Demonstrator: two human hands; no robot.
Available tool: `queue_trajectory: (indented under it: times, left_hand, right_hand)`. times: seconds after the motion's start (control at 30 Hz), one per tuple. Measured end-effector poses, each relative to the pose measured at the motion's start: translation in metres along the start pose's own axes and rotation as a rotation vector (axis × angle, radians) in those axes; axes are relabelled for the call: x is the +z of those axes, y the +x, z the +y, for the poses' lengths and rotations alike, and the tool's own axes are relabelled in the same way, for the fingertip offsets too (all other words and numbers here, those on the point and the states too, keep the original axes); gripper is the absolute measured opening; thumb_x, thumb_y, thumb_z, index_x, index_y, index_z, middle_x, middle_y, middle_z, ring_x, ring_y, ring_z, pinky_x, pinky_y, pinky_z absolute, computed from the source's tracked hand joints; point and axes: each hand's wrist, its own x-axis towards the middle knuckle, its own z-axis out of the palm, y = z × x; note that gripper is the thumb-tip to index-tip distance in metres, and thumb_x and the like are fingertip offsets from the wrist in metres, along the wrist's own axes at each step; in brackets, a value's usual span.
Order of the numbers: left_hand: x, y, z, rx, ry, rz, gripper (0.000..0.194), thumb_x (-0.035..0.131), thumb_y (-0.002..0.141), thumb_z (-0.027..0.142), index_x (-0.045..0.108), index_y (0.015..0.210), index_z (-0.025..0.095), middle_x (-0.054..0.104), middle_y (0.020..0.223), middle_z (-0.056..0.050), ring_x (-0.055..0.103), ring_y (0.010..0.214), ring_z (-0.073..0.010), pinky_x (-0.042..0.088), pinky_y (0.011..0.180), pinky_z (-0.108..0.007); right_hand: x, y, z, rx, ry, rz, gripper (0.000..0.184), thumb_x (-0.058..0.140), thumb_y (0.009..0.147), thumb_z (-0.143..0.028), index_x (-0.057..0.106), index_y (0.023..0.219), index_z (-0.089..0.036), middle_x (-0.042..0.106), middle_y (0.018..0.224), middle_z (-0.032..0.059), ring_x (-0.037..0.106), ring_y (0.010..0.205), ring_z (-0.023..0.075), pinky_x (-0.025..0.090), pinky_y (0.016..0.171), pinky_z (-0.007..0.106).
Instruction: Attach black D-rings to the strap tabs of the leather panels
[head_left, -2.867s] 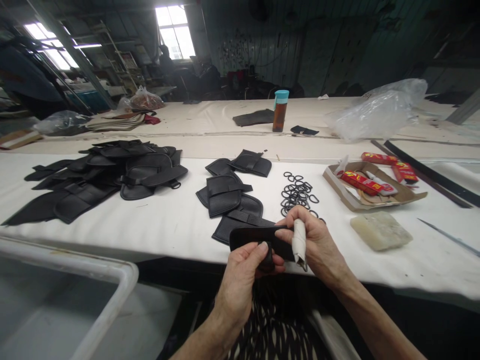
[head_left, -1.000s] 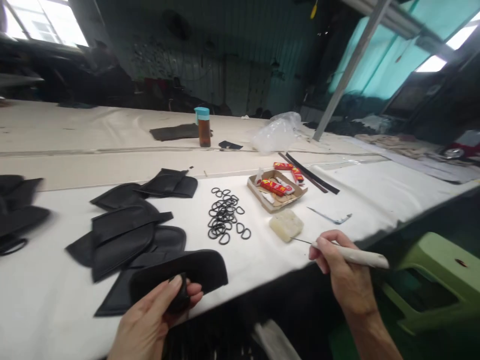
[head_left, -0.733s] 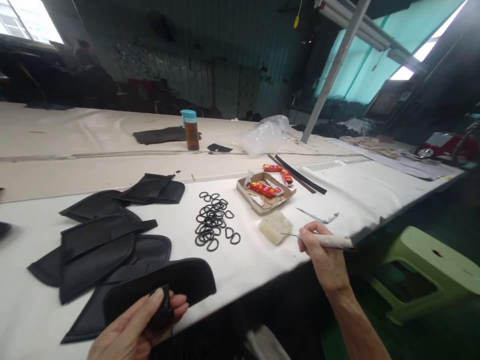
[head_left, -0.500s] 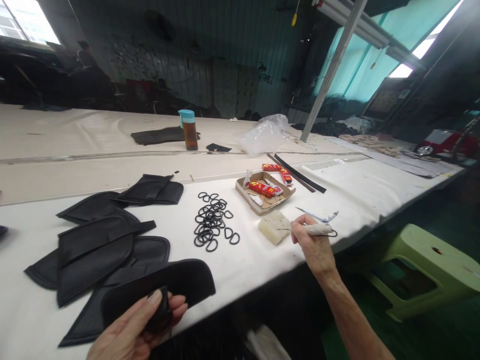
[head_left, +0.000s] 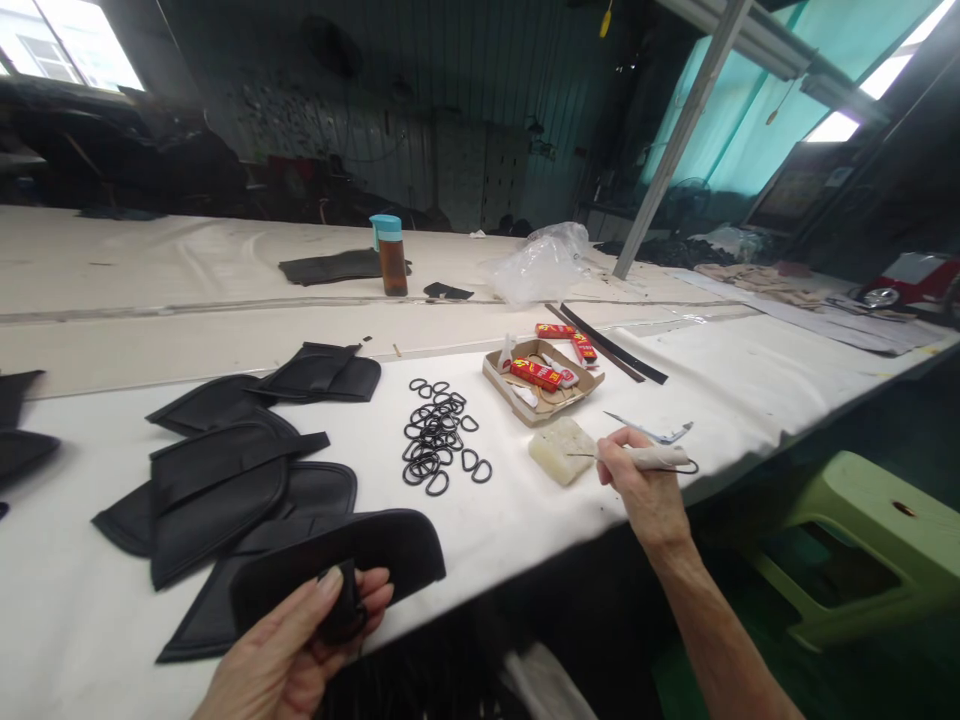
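Note:
My right hand (head_left: 637, 490) grips the pale wrapped handle of an awl (head_left: 652, 458). Its thin metal tip points left and lies over or against a yellowish-white block that looks like wax (head_left: 561, 452); I cannot tell how deep it goes. At the lower left, my left hand (head_left: 315, 620) pinches a small folded black leather piece (head_left: 345, 600) between thumb and fingers. Behind that hand is a black leather panel (head_left: 405, 550), at the front of several black leather pieces (head_left: 217, 470) with stitched edges. Black D-rings (head_left: 436, 440) lie heaped between the leather and the block.
A cardboard tray (head_left: 517, 400) holds red boxes and small tubes. Beyond the block lies a pointed blue-and-metal tool (head_left: 652, 430). Black strips (head_left: 615, 345), a plastic bag (head_left: 540, 262) and a blue-lidded bottle (head_left: 390, 262) sit farther back. A green stool (head_left: 862, 530) stands right of the table.
The camera view has swung slightly left, so everything sits farther right in the picture. Both hands keep their grips, and the awl tip stays at the block.

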Motion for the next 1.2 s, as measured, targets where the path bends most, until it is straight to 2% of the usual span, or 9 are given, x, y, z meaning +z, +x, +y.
queue_trajectory:
  times: [0.07, 0.17, 0.23, 0.37, 0.47, 0.57, 0.77, 0.93, 1.2]
  left_hand:
    - [0.005, -0.006, 0.003, 0.026, 0.01, 0.008, 0.016, 0.057, 0.077, 0.009, 0.069, 0.068, 0.009, 0.073, 0.076, -0.013, 0.07, 0.067, -0.0213, 0.058, 0.063, -0.027]
    - [0.008, -0.013, 0.005, 0.038, 0.003, -0.011, 0.013, 0.059, 0.076, 0.009, 0.069, 0.068, 0.008, 0.073, 0.077, -0.014, 0.07, 0.068, -0.0212, 0.057, 0.065, -0.027]
    - [0.006, -0.017, 0.005, 0.039, -0.028, -0.06, 0.009, 0.062, 0.075, 0.011, 0.07, 0.071, 0.008, 0.073, 0.081, -0.014, 0.069, 0.072, -0.0207, 0.056, 0.068, -0.028]
    - [-0.002, -0.019, 0.001, 0.045, -0.087, -0.191, 0.01, 0.067, 0.073, 0.018, 0.07, 0.073, 0.008, 0.073, 0.084, -0.014, 0.068, 0.076, -0.0197, 0.054, 0.07, -0.027]
    - [-0.006, -0.018, -0.001, 0.043, -0.102, -0.246, 0.013, 0.069, 0.072, 0.021, 0.071, 0.073, 0.008, 0.072, 0.084, -0.013, 0.067, 0.077, -0.0192, 0.052, 0.072, -0.027]
    - [-0.008, -0.017, -0.002, 0.026, -0.097, -0.299, 0.015, 0.069, 0.072, 0.022, 0.072, 0.075, 0.007, 0.072, 0.084, -0.013, 0.066, 0.077, -0.0177, 0.05, 0.073, -0.025]
    - [-0.012, -0.014, 0.0, 0.006, -0.1, -0.381, 0.019, 0.068, 0.073, 0.024, 0.073, 0.078, 0.007, 0.072, 0.083, -0.012, 0.064, 0.075, -0.016, 0.048, 0.072, -0.023]
    - [-0.014, -0.014, 0.001, -0.007, -0.124, -0.399, 0.018, 0.069, 0.073, 0.024, 0.073, 0.079, 0.007, 0.072, 0.085, -0.013, 0.065, 0.079, -0.0184, 0.048, 0.075, -0.026]
    - [-0.013, -0.015, 0.0, 0.005, -0.127, -0.402, 0.022, 0.07, 0.072, 0.026, 0.073, 0.079, 0.006, 0.071, 0.082, -0.013, 0.064, 0.076, -0.0181, 0.046, 0.076, -0.027]
  right_hand:
    - [-0.004, -0.004, 0.0, 0.024, 0.072, 0.026, 0.025, 0.052, 0.08, -0.034, 0.045, 0.06, -0.02, 0.047, 0.053, -0.0037, 0.04, 0.052, 0.0112, 0.033, 0.051, 0.024]
    - [-0.004, -0.018, -0.008, 0.101, 0.366, -0.002, 0.023, 0.054, 0.08, -0.033, 0.045, 0.063, -0.02, 0.047, 0.051, -0.004, 0.035, 0.047, 0.009, 0.027, 0.043, 0.02]
    - [0.0, -0.032, -0.018, 0.177, 0.571, -0.077, 0.024, 0.056, 0.08, -0.031, 0.045, 0.062, -0.019, 0.045, 0.05, -0.0044, 0.029, 0.045, 0.0077, 0.024, 0.041, 0.019]
    - [0.019, -0.065, -0.04, 0.296, 0.751, -0.301, 0.023, 0.061, 0.079, -0.033, 0.048, 0.065, -0.02, 0.045, 0.054, -0.0037, 0.033, 0.048, 0.0086, 0.029, 0.041, 0.018]
    - [0.039, -0.086, -0.054, 0.35, 0.786, -0.49, 0.024, 0.059, 0.081, -0.037, 0.049, 0.066, -0.02, 0.047, 0.056, -0.0028, 0.034, 0.049, 0.0085, 0.035, 0.046, 0.018]
    - [0.057, -0.1, -0.064, 0.346, 0.787, -0.594, 0.027, 0.057, 0.082, -0.039, 0.048, 0.065, -0.02, 0.049, 0.057, -0.0026, 0.033, 0.049, 0.0079, 0.036, 0.049, 0.018]
    - [0.079, -0.115, -0.068, 0.296, 0.702, -0.619, 0.027, 0.053, 0.085, -0.042, 0.048, 0.069, -0.02, 0.051, 0.058, -0.0027, 0.035, 0.051, 0.0093, 0.032, 0.049, 0.021]
    - [0.086, -0.119, -0.066, 0.278, 0.641, -0.57, 0.029, 0.054, 0.082, -0.046, 0.047, 0.069, -0.021, 0.051, 0.059, -0.0023, 0.036, 0.049, 0.0102, 0.032, 0.048, 0.023]
    - [0.093, -0.121, -0.067, 0.268, 0.672, -0.606, 0.028, 0.053, 0.083, -0.044, 0.047, 0.07, -0.021, 0.052, 0.059, -0.0034, 0.035, 0.049, 0.0093, 0.032, 0.049, 0.022]
